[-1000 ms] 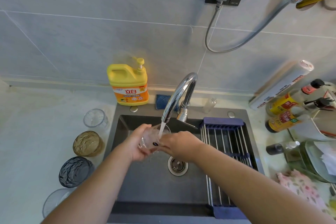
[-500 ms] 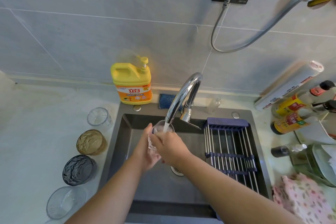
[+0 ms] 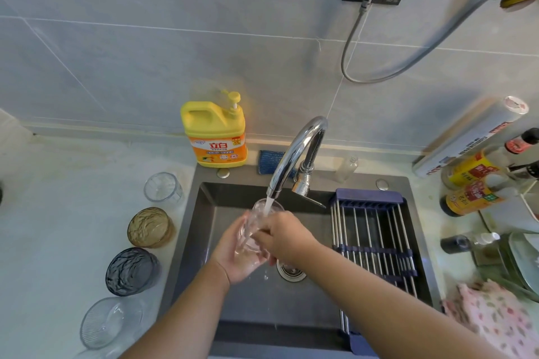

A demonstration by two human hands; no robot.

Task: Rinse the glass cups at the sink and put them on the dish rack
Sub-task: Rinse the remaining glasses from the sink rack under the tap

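— So, where is the glass right now?

— The clear glass cup [image 3: 256, 230] is over the dark sink [image 3: 204, 221], mouth tipped up under the tap [image 3: 294, 154], and the stream of water [image 3: 268, 204] runs straight into it. The left hand [image 3: 236, 253] cradles it from below and behind, palm wrapped round the wall; the right hand [image 3: 280, 237] is closed over its near side, fingers curled against the glass.

— Which step would you call that?

— Rinsing, I'd judge, and early in the job: four more cups wait on the counter to the left, well apart from the hands. A clear ribbed one [image 3: 163, 186] at the back, an amber one [image 3: 150, 227] with a crinkled surface, a smoky blue-grey one [image 3: 132, 271] with the same hammered look, and a clear fluted one [image 3: 112, 322] nearest.

— And the rack?

— The dish rack [image 3: 373, 230] spans the sink's right half: thin steel rods between dark blue end pieces, nothing on it.

— So what does the next move ask for?

— Probably tipping the water out, then carrying the cup right and setting it mouth down on the rods. Wet smooth glass is slippery, so a firm hold matters, and the rods give a narrow footing.

— Anything else close by?

— A yellow detergent bottle [image 3: 215, 134] with a pump stands on the rim behind the sink.
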